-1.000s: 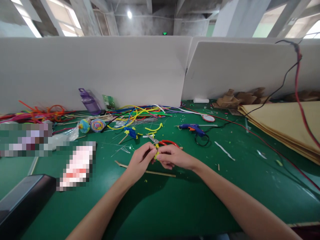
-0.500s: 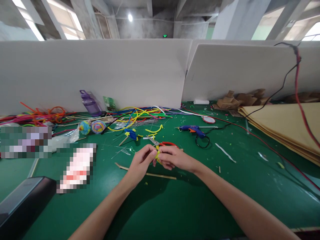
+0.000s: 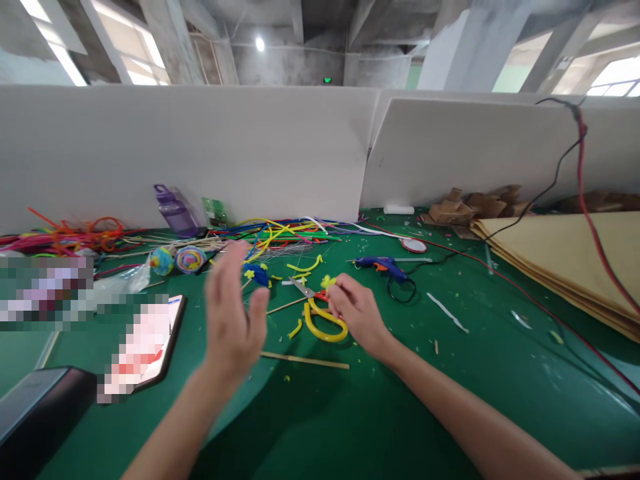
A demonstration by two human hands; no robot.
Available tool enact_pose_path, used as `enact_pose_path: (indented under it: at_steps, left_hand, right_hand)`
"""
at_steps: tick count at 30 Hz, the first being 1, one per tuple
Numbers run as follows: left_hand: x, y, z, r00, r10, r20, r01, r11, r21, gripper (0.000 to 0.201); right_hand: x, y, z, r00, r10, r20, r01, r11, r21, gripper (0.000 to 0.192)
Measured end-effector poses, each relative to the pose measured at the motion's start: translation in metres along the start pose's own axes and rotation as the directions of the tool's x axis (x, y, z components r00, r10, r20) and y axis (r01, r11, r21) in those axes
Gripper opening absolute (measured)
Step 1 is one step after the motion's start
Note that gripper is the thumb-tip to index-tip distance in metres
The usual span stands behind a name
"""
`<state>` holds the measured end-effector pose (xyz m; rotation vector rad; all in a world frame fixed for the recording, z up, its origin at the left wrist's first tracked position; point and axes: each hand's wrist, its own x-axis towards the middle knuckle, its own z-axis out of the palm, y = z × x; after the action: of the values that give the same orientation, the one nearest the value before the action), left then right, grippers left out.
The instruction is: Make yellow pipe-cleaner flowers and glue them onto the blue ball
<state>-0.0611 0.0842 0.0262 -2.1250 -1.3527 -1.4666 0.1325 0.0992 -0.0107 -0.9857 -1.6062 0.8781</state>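
Head view: right hand [image 3: 357,315] sits low on the green table [image 3: 380,413], fingers [image 3: 336,291] pinched around a small yellow pipe-cleaner piece [image 3: 327,282] that pokes out above the fingertips. A longer yellow loop [image 3: 324,325] curls out below the hand and lies on the table, just beside the scissors [image 3: 306,289]; whether loop and small piece are one length, cannot tell, the hand covers the join.

Left hand [image 3: 231,313] is raised off the table, palm spread, fingers apart, holding nothing, motion-blurred. It is near the blue pipe-cleaner flower [image 3: 260,272] but not touching it.

Handling, as a judgement: pipe cleaner is very light, fuzzy so not slippery, wire core bends easily and keeps its bend. Soft enough to crush a formed shape, so a light fingertip pinch close to the formed end suits it; grabbing the free loop would let the rest flop or deform.

Around: thin wooden stick [image 3: 305,361] lies flat in front of both hands, apart from them. Blue glue gun [image 3: 383,265] right of the right hand, near, not touching. Heap of coloured pipe cleaners [image 3: 280,230] at the back by the white divider. Phone [image 3: 150,337] flat on the table left of the left hand. Purple bottle [image 3: 173,210] upright at the back.
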Motion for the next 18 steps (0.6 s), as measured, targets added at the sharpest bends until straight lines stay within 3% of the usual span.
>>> enact_pose_path:
  at_steps: [1,3,5,7,11,15,16,18]
  left_hand:
    - [0.012,-0.009,-0.009,0.994,0.049,-0.095,-0.037,0.991,0.128,0.056]
    - [0.035,-0.027,-0.025,0.985,0.061,-0.162,-0.003,0.942,0.335,0.074]
    - [0.051,-0.041,-0.035,0.991,0.055,-0.121,0.004,0.898,0.44,0.071]
    - [0.059,-0.05,-0.04,0.982,0.093,-0.164,-0.005,0.882,0.471,0.074]
    - [0.056,-0.069,-0.033,0.994,-0.005,-0.106,0.051,0.897,0.438,0.063]
    - [0.044,-0.098,-0.019,0.973,0.02,-0.228,0.082,0.9,0.429,0.075]
    - [0.041,-0.106,-0.016,0.974,0.0,-0.228,0.101,0.897,0.431,0.074]
    - [0.033,-0.12,-0.009,0.988,-0.093,-0.123,0.138,0.886,0.442,0.057]
  right_hand:
    - [0.002,0.001,-0.003,0.997,0.009,-0.071,-0.007,1.0,0.028,0.025]
    - [0.007,0.004,-0.008,0.979,-0.002,-0.204,0.01,0.999,0.039,0.024]
    - [0.011,0.006,-0.012,0.956,-0.025,-0.293,0.032,0.999,0.017,0.024]
    - [0.013,0.008,-0.014,0.943,-0.037,-0.332,0.041,0.999,0.005,0.023]
    - [0.013,0.009,-0.015,0.937,-0.045,-0.346,0.047,0.999,-0.002,0.023]
    - [0.013,0.011,-0.015,0.941,-0.044,-0.335,0.043,0.999,-0.011,0.022]
    - [0.013,0.011,-0.015,0.942,-0.046,-0.334,0.044,0.999,-0.015,0.022]
    - [0.012,0.013,-0.015,0.943,-0.051,-0.328,0.047,0.999,-0.019,0.022]
